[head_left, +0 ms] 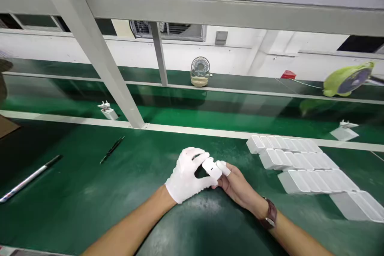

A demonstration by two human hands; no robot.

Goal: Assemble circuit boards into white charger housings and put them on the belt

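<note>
Between my two hands, above the green tabletop, is a small white plastic case (212,168) with a rounded edge and a tiny dark mark on its face. My left hand (189,174), in a white glove, pinches it from the left with thumb and fingers. On the other side my right hand (235,184) grips its right end; white finger cots cover some fingertips. A brown wristwatch (269,214) is on the right wrist. The case's underside and part of the right fingers are hidden.
Rows of white boxes (309,180) stand on the right. To the left lie a black pen (112,150) and a long silver-black stick (30,180). White plug adapters (108,111) sit by the rail. A small fan (200,72) stands behind, and a grey post (99,52) slants down to the table.
</note>
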